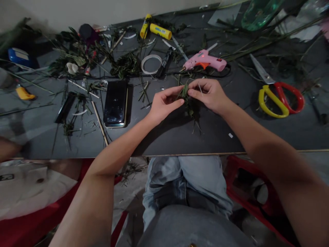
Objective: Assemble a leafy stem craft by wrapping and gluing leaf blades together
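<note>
Above the dark table, my left hand [164,103] curls its thumb and fingers round the near side of a small bunch of green leaves [185,91]. My right hand [209,94] pinches the same bunch from the other side, thumb against forefinger. A thin pale stick [200,88] stands up from between the right fingers; its lower end is hidden. Darker leaf ends hang below both hands. Just behind them lies a pink glue gun [205,61] with an orange trigger and a small red light, its nozzle pointing left.
Scissors [276,92] with red and yellow handles lie at right. A phone [116,103] is left of my hands. Behind are a tape roll [151,64], yellow glue sticks [160,31] and a green bottle [259,15]. Cut stems are scattered around. Another person sits at left.
</note>
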`<state>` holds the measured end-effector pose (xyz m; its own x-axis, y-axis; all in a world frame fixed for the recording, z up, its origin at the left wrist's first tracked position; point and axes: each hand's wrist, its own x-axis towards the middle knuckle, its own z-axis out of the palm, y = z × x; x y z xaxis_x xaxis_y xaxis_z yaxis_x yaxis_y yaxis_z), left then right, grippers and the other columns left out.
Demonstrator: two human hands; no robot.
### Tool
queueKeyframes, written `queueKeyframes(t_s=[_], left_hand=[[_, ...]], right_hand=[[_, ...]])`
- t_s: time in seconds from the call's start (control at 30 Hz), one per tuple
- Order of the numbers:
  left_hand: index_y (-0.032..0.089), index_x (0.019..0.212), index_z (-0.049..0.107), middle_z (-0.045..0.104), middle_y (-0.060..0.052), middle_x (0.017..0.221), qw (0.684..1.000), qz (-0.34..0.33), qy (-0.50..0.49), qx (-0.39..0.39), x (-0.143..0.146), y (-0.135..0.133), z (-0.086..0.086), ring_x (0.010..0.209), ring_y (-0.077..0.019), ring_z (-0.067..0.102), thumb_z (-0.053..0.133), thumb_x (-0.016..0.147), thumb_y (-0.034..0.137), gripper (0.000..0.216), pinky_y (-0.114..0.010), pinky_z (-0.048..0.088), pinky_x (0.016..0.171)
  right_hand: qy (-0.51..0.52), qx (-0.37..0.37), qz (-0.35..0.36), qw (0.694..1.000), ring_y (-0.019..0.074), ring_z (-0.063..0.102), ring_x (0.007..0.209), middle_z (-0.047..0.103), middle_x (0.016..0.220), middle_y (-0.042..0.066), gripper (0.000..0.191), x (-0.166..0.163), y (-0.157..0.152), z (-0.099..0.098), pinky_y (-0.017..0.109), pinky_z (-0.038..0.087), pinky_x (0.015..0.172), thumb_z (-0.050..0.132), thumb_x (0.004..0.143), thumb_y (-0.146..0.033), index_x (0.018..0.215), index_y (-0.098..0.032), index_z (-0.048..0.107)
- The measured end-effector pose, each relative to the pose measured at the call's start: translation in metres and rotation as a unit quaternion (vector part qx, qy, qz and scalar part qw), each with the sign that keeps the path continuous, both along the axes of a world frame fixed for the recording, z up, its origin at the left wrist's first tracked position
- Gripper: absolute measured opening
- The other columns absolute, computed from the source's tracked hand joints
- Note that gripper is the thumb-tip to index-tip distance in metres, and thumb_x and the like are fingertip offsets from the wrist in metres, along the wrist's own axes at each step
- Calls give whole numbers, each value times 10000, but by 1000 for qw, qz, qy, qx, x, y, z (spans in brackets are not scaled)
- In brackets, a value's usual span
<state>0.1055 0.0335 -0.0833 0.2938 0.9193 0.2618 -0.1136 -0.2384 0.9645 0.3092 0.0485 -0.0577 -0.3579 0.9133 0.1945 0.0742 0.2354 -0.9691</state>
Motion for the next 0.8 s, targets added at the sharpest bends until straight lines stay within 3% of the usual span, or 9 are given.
queueKeyframes(t_s=[0.2,0.47,0.6,0.7,0.8], left_hand=[[254,1145,760,793,-51,1099,999,12,22,43,2,-1,-1,1034,-223,751,847,733,520,498,-418,607,957],[228,1100,770,797,-51,1037,1000,18,6,-9,3,-3,1,1000,-215,744,890,690,474,493,-407,596,951],[236,995,803,797,-31,945,998,40,-11,-41,5,-5,8,896,-188,740,835,740,542,400,-364,614,854],[233,926,814,795,-18,891,998,30,-13,-51,5,-5,12,772,-139,712,881,678,530,393,-295,601,734],[240,890,817,787,-6,846,997,19,-27,-71,5,-3,11,689,-104,677,891,667,516,362,-256,574,666]], right_hand=[[32,3,5,999,131,552,721,598,750,1,350,-2,0,-1,268,476,684,816,796,-512,786,-193,671],[48,-16,0,999,121,532,686,604,736,-1,420,-5,-1,-2,258,459,643,849,727,-570,772,-189,679],[40,-30,27,998,110,514,653,578,692,-12,452,-5,-3,-1,250,445,618,844,718,-600,760,-184,671],[21,-37,36,998,120,533,671,600,704,-2,492,-5,-4,0,256,463,632,817,718,-652,760,-182,675],[-6,29,-29,999,169,612,806,678,842,42,484,-3,-6,4,294,516,718,748,778,-683,834,-204,707]])
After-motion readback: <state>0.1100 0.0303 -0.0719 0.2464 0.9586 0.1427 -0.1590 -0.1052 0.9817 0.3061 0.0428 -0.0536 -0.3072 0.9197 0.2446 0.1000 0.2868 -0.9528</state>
